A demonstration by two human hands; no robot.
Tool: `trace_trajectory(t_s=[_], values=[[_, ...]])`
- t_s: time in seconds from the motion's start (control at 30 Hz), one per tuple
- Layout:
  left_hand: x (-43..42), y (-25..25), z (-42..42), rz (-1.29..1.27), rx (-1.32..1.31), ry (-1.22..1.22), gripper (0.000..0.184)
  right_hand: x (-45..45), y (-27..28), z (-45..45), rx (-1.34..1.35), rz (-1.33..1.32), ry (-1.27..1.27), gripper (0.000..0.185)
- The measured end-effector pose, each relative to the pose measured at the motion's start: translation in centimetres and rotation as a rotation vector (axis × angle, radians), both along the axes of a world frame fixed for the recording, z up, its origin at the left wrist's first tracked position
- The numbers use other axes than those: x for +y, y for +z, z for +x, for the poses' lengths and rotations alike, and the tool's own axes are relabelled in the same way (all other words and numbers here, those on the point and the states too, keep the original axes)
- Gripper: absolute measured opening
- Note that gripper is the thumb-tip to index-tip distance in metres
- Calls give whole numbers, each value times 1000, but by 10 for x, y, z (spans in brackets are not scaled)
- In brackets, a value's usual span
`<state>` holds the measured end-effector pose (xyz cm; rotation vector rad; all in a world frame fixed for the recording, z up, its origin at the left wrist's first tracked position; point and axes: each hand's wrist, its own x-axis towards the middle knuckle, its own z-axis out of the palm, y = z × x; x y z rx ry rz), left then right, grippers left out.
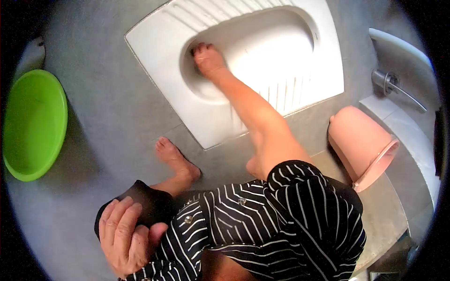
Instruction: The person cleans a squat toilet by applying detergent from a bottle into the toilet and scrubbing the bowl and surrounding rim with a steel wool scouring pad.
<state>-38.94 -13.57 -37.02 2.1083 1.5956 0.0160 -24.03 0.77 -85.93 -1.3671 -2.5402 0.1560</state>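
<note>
My right hand (209,61) reaches down into the bowl of a white squat toilet (159,51), at its left end beside the dark drain hole (192,52). Its fingers are curled downward, and their tips and anything in them are hidden. My left hand (123,234) rests on my bent left knee (150,203) in dark cloth. Its fingers lie loosely bent over the knee, with nothing held in them.
A green basin (35,126) sits at the far left. To the right, a pink bucket (358,140) lies on its side by a low tiled ledge (379,107). A metal fitting (386,83) is on the right wall. My bare left foot (176,159) stands on the grey floor.
</note>
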Motion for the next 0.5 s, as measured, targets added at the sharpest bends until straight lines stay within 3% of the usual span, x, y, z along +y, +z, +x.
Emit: trace_trajectory(t_s=[0.1, 0.17, 0.23, 0.33, 0.43, 0.5], values=[[-7, -7, -8, 31, -49, -4, 38, 12, 35, 64, -47, -226, 165, 9], [-9, -8, -11, 8, -47, 7, 36, 27, 29, 95, -124, -99, 66, 11], [-9, -1, -7, -83, 18, 53, 28, 47, 37, 114, -115, -26, -250, 17], [-4, 4, -5, -158, 46, 100, 28, 72, 37, 105, -128, 35, -371, 20], [-1, 3, -7, -180, 27, 96, 33, 47, 37, 56, -410, -30, -55, 22], [2, 3, -6, -186, 35, 76, 36, 19, 26, 34, -299, -75, 68, 19]])
